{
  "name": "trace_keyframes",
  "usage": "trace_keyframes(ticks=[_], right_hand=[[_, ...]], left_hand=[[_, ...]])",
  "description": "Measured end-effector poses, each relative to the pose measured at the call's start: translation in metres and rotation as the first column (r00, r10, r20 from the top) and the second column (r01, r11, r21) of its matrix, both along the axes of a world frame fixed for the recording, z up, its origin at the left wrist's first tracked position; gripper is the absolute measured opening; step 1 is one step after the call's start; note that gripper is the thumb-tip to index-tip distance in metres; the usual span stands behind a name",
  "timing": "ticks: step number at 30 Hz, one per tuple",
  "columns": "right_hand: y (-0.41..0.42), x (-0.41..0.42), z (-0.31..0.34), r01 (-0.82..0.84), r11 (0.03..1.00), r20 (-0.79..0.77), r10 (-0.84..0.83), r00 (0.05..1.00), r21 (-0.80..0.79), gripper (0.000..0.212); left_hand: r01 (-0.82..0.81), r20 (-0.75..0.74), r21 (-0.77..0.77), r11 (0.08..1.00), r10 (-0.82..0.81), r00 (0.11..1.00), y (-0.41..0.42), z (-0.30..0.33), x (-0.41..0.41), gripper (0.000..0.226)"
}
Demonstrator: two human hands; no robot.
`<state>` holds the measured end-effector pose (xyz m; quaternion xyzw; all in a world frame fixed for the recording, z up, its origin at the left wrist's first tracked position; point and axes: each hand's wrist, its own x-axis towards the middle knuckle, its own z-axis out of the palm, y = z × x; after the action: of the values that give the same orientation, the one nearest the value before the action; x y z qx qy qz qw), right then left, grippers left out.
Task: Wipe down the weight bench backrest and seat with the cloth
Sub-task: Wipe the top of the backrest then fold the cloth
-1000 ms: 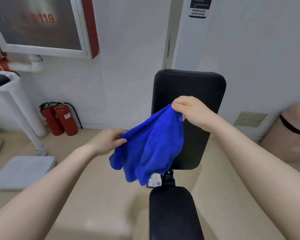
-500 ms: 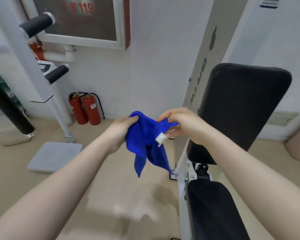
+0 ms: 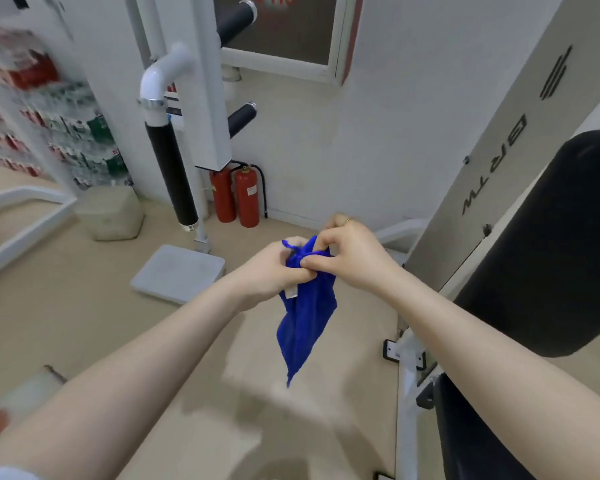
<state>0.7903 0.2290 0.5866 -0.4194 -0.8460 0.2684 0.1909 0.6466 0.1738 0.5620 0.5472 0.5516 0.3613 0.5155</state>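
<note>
We see both hands meeting mid-frame, bunching the blue cloth (image 3: 307,306) between them. Left hand (image 3: 267,271) is clenched around the cloth's top, right hand (image 3: 347,256) pinches the same gathered top with thumb and fingers; the rest hangs down to a point above the beige floor (image 3: 84,306). Black backrest (image 3: 548,244) sits at right edge, seat (image 3: 471,434) lower right, both apart from the cloth. Two red fire extinguishers (image 3: 238,197) stand against the wall at center top

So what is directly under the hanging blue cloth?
Bare beige floor lies below the blue microfibre cloth, pinched by left hand and right hand. Its bunched top is hidden inside their grip.
</note>
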Motion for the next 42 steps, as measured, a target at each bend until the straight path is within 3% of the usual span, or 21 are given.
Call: trace_keyframes(ticks=[3,5,7,9,13,17,19,21,23,27,31,33,37,42], right_hand=[[-0.002,-0.014,-0.01,-0.126,0.988,0.017,0.128,0.992,-0.089,0.029],[0.0,-0.019,-0.016,-0.218,0.943,0.004,0.226,0.974,-0.254,0.032],[0.002,-0.022,-0.026,-0.299,0.857,0.039,0.346,0.937,-0.419,0.029],[0.001,-0.026,-0.041,-0.377,0.795,0.155,0.498,0.853,-0.476,0.02],[-0.015,-0.051,-0.067,-0.528,0.751,0.428,0.66,0.618,-0.396,0.015],[-0.033,-0.088,-0.083,-0.693,0.705,0.645,0.603,0.47,-0.154,0.024],[-0.042,-0.113,-0.086,-0.714,0.7,0.662,0.542,0.517,-0.017,0.03],[-0.049,-0.138,-0.088,-0.69,0.724,0.591,0.545,0.595,0.028,0.022],[-0.069,-0.179,-0.097,-0.657,0.753,0.498,0.568,0.656,0.006,0.019],[-0.107,-0.25,-0.127,-0.648,0.757,0.452,0.607,0.654,-0.079,0.016],[-0.146,-0.328,-0.175,-0.524,0.81,0.23,0.581,0.781,-0.264,0.007],[-0.167,-0.368,-0.201,-0.49,0.817,0.209,0.559,0.802,-0.304,0.009],[-0.194,-0.454,-0.255,-0.418,0.865,0.204,0.478,0.854,-0.279,0.001],[-0.206,-0.552,-0.333,-0.353,0.904,0.219,0.405,0.888,-0.241,0.004]], left_hand=[[-0.002,-0.089,-0.026,1.0,0.0,0.996,-0.011,-0.006,-0.017,0.02],[-0.036,-0.138,-0.044,0.998,0.03,0.99,-0.019,-0.01,-0.033,0.015],[-0.143,-0.121,-0.047,0.989,0.136,0.983,-0.028,-0.013,-0.05,0.02],[-0.256,-0.074,-0.052,0.965,0.252,0.965,-0.042,-0.017,-0.063,0.022],[-0.344,-0.046,-0.117,0.932,0.341,0.939,-0.083,-0.037,-0.083,0.026],[-0.463,-0.046,-0.138,0.876,0.461,0.886,-0.131,-0.061,-0.106,0.02],[-0.539,-0.062,-0.15,0.829,0.536,0.842,-0.159,-0.071,-0.122,0.018],[-0.569,-0.097,-0.167,0.805,0.561,0.822,-0.182,-0.082,-0.14,0.015],[-0.607,-0.128,-0.177,0.775,0.594,0.795,-0.21,-0.094,-0.173,0.019],[-0.642,-0.208,-0.161,0.75,0.61,0.765,-0.248,-0.112,-0.234,0.027],[-0.671,-0.379,-0.159,0.724,0.583,0.719,-0.288,-0.143,-0.304,0.019],[-0.695,-0.401,-0.181,0.696,0.593,0.698,-0.307,-0.166,-0.342,0.007],[-0.736,-0.454,-0.182,0.652,0.608,0.651,-0.326,-0.217,-0.414,0.011],[-0.781,-0.528,-0.076,0.62,0.64,0.559,-0.329,-0.303,-0.505,0.018]])
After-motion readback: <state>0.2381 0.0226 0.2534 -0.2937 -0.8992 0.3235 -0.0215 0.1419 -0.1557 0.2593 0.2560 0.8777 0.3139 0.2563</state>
